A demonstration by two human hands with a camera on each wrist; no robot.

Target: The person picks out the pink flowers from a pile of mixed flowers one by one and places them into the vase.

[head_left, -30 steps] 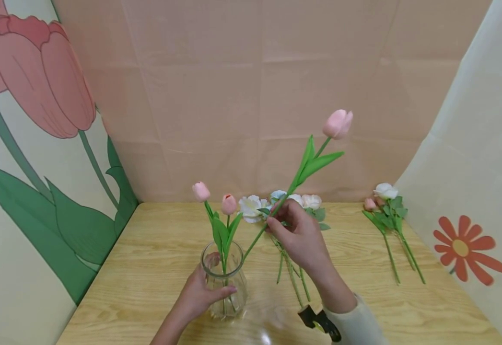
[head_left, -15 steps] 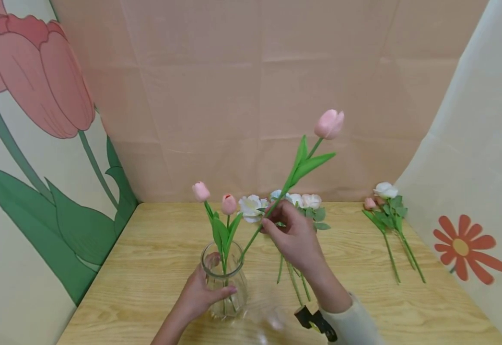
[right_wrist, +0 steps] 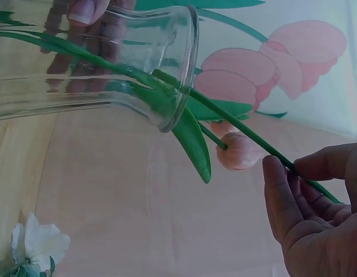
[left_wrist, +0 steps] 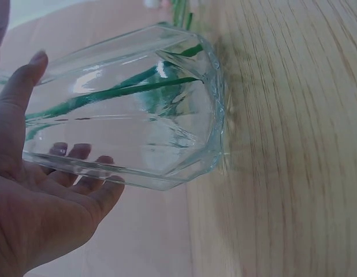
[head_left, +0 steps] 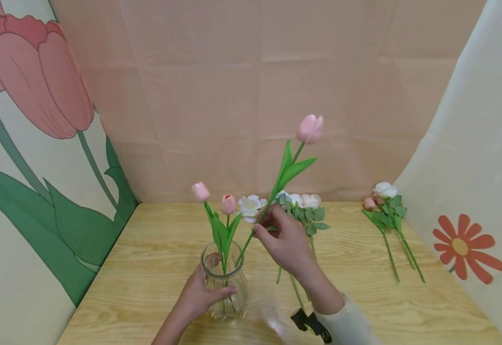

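My left hand (head_left: 201,293) grips a clear glass vase (head_left: 241,290), fingers round its far side and thumb across its front. Two pink tulips (head_left: 228,205) stand in the vase, their green stems (left_wrist: 118,92) visible through the faceted glass. Between thumb and fingertips, my right hand (head_left: 287,242) pinches the stem of another pink tulip (head_left: 278,186), which leans up to the right. In the right wrist view, the cut end of this held stem (right_wrist: 225,115) appears at the vase's mouth, just inside the rim (right_wrist: 190,69).
Behind my right hand, white and pale flowers (head_left: 307,201) lie on the wooden table (head_left: 160,239). A white rose (head_left: 385,190) and pink blooms lie at the right. A black object (head_left: 310,325) sits by the right sleeve (head_left: 345,321). Fabric backdrops (head_left: 233,96) enclose the table.
My right hand has moved left and slightly down with the tulip, bringing its lower end from beside the rim into the vase's mouth. The left hand and vase have stayed put.
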